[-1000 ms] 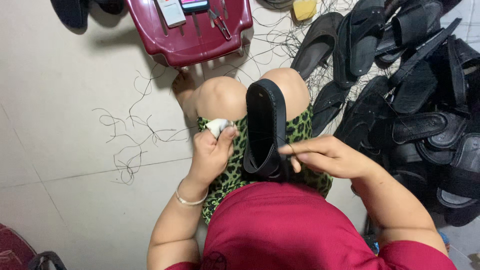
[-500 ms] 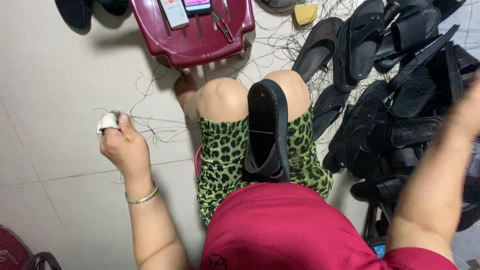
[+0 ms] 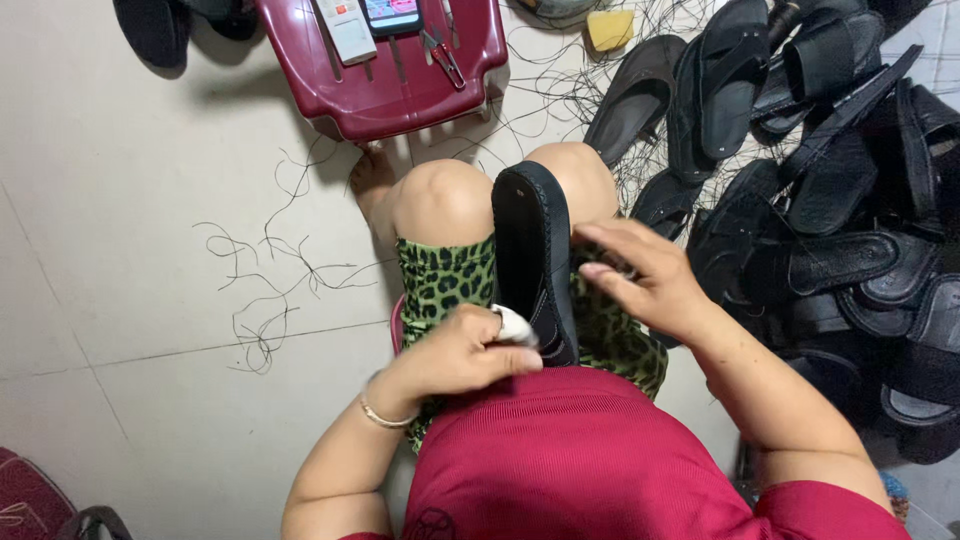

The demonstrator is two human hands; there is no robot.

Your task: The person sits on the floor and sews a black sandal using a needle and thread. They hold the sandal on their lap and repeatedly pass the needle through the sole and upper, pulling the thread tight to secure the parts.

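A black sandal (image 3: 532,250) stands on edge, clamped between my knees over the green leopard-print shorts. My left hand (image 3: 470,350) rests at the sandal's near end, fingers curled, with white tape wrapped round one fingertip; what it pinches is too small to see. Just right of the sandal, my right hand (image 3: 645,275) hovers with fingers partly bent, and a thin thread seems to run by it. Whether it holds the thread is unclear.
A dark red plastic stool (image 3: 390,65) lies ahead, carrying a remote, a phone and small pliers. A large heap of black sandals (image 3: 830,200) fills the right side. Loose black threads (image 3: 265,290) litter the tiled floor; a yellow sponge (image 3: 610,28) sits at the top.
Both arms had swung wide apart half a second ago; they have come back in to the sandal, left hand at its near end, right hand beside it.
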